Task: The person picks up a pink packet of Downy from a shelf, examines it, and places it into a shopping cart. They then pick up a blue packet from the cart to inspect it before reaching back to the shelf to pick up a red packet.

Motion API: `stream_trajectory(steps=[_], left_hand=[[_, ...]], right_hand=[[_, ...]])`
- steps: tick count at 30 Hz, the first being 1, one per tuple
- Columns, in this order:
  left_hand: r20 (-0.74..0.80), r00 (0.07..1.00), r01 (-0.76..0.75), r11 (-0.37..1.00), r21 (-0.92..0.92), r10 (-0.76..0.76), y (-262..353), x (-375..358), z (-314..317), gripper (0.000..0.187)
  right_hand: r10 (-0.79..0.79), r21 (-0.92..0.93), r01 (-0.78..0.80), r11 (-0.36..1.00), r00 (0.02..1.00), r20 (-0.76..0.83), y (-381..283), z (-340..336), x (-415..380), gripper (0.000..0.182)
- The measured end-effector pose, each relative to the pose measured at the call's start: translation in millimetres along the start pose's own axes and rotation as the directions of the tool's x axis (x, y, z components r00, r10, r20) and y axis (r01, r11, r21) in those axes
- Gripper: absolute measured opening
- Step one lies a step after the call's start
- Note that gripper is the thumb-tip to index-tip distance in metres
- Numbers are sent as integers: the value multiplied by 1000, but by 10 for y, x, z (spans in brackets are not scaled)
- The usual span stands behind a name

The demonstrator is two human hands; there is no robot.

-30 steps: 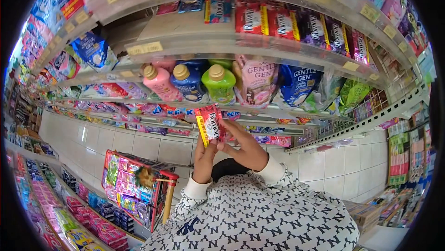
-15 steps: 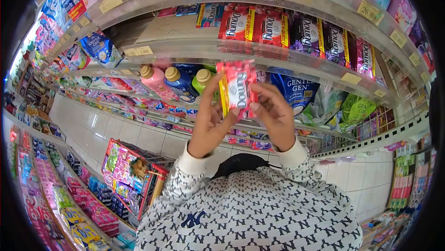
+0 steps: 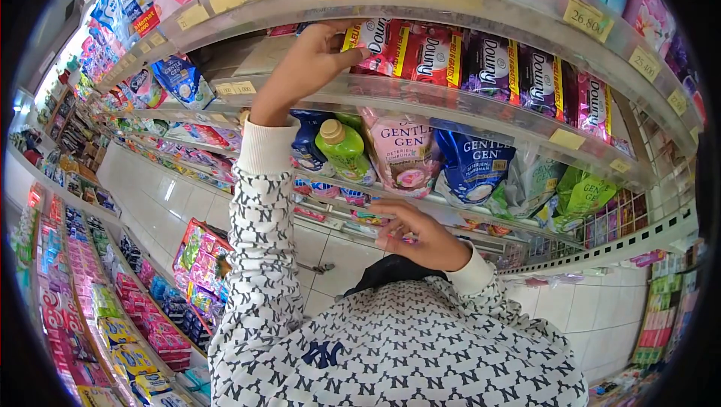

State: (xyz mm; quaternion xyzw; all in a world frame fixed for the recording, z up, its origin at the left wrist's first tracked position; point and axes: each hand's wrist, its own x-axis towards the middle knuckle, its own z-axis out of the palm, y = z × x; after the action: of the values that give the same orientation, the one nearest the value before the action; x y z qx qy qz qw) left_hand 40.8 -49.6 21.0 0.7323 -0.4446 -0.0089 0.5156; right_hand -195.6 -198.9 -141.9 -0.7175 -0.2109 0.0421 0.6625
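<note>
My left hand (image 3: 304, 65) reaches up to the middle shelf and grips the left end of a red Downy fabric softener pack (image 3: 383, 48). Its thumb lies across the front of the pack, while the other fingers are partly hidden behind. Beside that pack stands another red Downy pack (image 3: 426, 55), followed by dark purple Downy packs (image 3: 492, 65) and a pink one (image 3: 593, 99). My right hand (image 3: 422, 236) hovers low in front of the shelves, fingers apart and holding nothing.
Below are a green bottle (image 3: 344, 153), a pink Gentle Gen pouch (image 3: 399, 148) and a blue one (image 3: 475, 163). Price tags line the shelf edge (image 3: 323, 1) above. A filled red-framed cart (image 3: 199, 257) stands at lower left, on the tiled floor (image 3: 150, 182).
The red Downy pack, held before in both hands in front of the shelves, is now up on the shelf in my left hand. My right hand has let go and dropped lower.
</note>
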Motion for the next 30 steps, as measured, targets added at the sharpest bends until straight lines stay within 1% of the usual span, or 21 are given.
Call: stream_trajectory(steps=[2,3,6,9,11,13,15,18,21,24,27,30], left_hand=[[30,1000,6,1000,-3,-6,16,27,0,49],[47,999,7,1000,-5,-7,31,30,3,49],[41,998,-55,997,47,53,76,9,17,49],[38,998,34,955,293,-48,323,-68,83,48],[36,999,-44,873,486,30,235,-75,57,47],[31,998,-58,832,552,48,213,-59,46,48],[11,1000,-4,863,505,-2,222,-64,43,49],[6,995,-82,824,561,95,98,-53,38,43],[-30,999,33,857,514,-21,124,-74,47,48],[-12,998,57,872,487,-59,118,-93,31,47],[53,998,-57,868,494,35,101,-80,28,46],[55,998,-42,905,423,20,95,-77,24,42]], right_hand=[[27,-21,-26,999,998,60,84,-18,-80,54],[63,-1,-64,998,995,75,80,-22,-113,51],[99,-60,-93,994,990,96,147,-15,-189,51],[105,-59,-98,993,986,131,170,-21,-197,53],[107,-76,-97,992,983,151,187,-16,-198,53],[109,-83,-96,992,979,172,209,-16,-187,53],[116,-77,-103,992,973,199,229,6,-185,53],[104,-60,-92,994,964,243,260,35,-188,52],[195,-88,-177,980,938,288,220,34,-196,52],[153,-96,-132,987,950,272,212,60,-226,55],[159,-113,-132,985,946,284,231,80,-245,56],[214,-132,-180,975,922,324,192,79,-241,55]])
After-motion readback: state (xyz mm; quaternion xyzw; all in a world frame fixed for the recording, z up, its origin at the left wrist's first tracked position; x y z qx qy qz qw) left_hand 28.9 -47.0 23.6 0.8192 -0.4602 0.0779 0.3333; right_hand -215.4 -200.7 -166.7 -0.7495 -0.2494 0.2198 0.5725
